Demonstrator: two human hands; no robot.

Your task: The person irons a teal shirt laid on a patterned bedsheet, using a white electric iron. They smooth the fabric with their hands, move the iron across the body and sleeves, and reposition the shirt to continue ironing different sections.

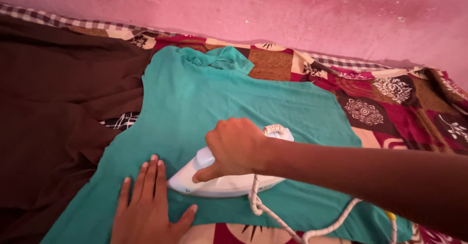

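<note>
Ironing of a teal garment point(204, 102) spread flat on a patterned red and brown bedcover point(390, 102). The right hand point(234, 149) is closed around the handle of a white electric iron point(219, 183), whose soleplate rests on the cloth near its lower middle. The left hand point(146, 207), open and palm down, presses the fabric just beside the iron's tip. The iron's long axis runs roughly left to right, tip pointing left toward the left hand's fingers. Good practice, as a judgement: keep the fabric taut, fingers clear of the tip, and the braided cord point(273, 214) trailing behind.
</note>
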